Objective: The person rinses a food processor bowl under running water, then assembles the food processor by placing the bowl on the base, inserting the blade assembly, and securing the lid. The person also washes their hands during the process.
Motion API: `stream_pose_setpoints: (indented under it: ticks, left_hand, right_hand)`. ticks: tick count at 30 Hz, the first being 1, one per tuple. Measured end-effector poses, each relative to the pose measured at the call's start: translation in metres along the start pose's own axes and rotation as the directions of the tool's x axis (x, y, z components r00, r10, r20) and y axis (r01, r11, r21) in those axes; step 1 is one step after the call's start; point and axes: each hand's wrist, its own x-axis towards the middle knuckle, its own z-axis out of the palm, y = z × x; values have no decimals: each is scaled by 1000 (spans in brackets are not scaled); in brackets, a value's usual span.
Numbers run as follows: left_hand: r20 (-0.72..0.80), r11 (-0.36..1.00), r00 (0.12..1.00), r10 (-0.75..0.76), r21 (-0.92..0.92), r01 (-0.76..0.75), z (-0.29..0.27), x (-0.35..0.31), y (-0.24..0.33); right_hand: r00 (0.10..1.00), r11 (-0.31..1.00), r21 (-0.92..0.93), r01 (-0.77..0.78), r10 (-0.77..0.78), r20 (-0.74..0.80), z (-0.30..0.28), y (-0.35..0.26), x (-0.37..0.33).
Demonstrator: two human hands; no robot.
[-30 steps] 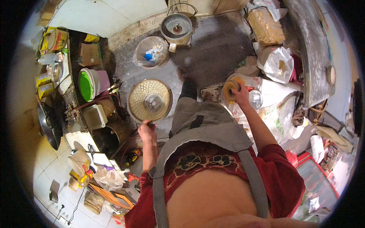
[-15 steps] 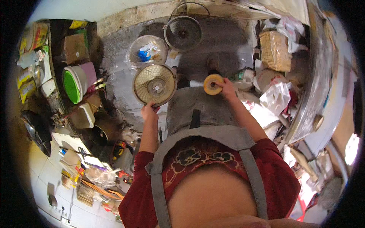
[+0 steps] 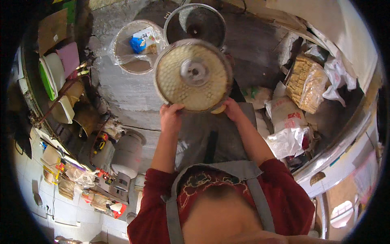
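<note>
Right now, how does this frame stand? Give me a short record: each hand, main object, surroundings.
Left hand: grips near rim of round dimpled disc
Right hand: at disc's near right rim, holding yellowish piece, mostly hidden
Disc: pale, with round central hub; slightly blurred
Beyond disc: plastic-lined bowl containing blue-and-white packet; dark round pan
Far right: wrapped tan bundle
</note>
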Motion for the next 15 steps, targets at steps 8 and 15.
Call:
stream_pose_setpoints:
  ticks: [8, 15]
  left_hand:
    - [151, 984, 973, 177, -53, -171, 87, 100, 13]
    - [88, 962, 958, 272, -34, -271, 108, 145, 12]
  right_hand:
    - [991, 910, -394, 130, -108, 76, 29, -6, 67]
    - [992, 875, -466, 129, -115, 57, 42, -4, 88]
